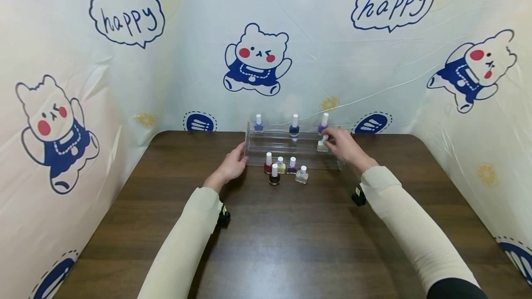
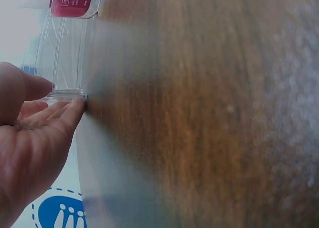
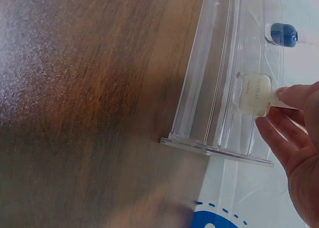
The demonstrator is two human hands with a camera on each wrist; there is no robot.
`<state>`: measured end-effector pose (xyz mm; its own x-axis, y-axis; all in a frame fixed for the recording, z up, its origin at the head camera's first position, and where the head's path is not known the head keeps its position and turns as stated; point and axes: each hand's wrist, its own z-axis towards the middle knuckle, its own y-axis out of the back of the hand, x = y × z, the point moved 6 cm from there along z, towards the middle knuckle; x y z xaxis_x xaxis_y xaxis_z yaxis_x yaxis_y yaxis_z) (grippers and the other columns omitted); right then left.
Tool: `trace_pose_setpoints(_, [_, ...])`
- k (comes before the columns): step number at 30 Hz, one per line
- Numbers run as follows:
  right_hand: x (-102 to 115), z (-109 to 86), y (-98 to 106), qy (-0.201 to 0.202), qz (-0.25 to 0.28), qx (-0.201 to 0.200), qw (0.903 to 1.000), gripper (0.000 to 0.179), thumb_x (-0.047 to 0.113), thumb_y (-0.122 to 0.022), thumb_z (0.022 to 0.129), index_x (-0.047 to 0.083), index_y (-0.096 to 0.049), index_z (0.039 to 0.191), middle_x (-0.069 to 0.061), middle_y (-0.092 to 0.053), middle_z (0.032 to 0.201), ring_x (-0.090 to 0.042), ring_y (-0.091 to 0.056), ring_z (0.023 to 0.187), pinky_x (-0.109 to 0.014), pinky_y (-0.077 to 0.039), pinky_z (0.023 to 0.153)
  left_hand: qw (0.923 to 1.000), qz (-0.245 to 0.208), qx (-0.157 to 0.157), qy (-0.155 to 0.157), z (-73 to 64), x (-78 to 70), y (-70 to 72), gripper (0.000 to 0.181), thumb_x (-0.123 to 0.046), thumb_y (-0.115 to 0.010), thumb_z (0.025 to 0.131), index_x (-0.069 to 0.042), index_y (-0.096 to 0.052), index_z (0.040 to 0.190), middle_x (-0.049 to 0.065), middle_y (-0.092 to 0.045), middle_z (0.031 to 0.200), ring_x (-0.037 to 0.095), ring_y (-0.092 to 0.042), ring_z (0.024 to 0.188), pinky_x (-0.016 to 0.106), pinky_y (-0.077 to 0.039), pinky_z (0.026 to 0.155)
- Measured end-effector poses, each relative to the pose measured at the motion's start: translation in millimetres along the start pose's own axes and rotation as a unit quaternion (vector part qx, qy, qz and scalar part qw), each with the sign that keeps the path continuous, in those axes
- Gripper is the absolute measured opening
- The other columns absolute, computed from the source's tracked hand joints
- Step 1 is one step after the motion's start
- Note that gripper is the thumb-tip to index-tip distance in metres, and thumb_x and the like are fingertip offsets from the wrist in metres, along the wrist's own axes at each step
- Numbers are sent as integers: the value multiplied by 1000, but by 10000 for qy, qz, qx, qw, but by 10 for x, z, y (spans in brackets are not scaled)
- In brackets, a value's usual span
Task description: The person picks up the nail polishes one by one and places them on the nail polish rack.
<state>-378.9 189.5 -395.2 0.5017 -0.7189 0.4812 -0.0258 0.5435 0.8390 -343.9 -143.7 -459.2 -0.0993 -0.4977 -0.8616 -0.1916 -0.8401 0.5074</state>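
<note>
My right hand [image 1: 346, 146] pinches the white cap of a pale, whitish nail polish bottle [image 3: 254, 92] at the right part of a clear tiered rack [image 1: 274, 146]. My left hand [image 1: 231, 165] grips the rack's left end panel [image 2: 67, 94] between thumb and fingers. On the top tier stand a light blue bottle [image 1: 258, 124], a dark blue bottle [image 1: 294, 127] and a purple bottle [image 1: 322, 126], spaced apart. Before the rack, on the table, are a red bottle [image 1: 268, 166], a yellow-green bottle [image 1: 281, 167], a dark purple bottle [image 1: 292, 168], a very dark bottle [image 1: 274, 178] and a clear bottle [image 1: 302, 177].
The brown wooden table [image 1: 282, 239] extends toward me and to both sides of the rack. A pale printed cloth [image 1: 316, 59] with cartoon bears hangs behind and along both sides. Black wrist cameras sit under both sleeves.
</note>
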Motion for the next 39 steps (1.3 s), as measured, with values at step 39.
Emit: trace_pose_setpoints(39, [136,-303,266,109,92,-142,9998,45,1,-69,95,-8,-55,136,-27,-58,130,-42,-64,110,-52,-58,91,9999,26,128,53,-13,-10,21,60,-2,-40,107,-3,-19,163,23,-33,163,37,-38,147,49,-34,119])
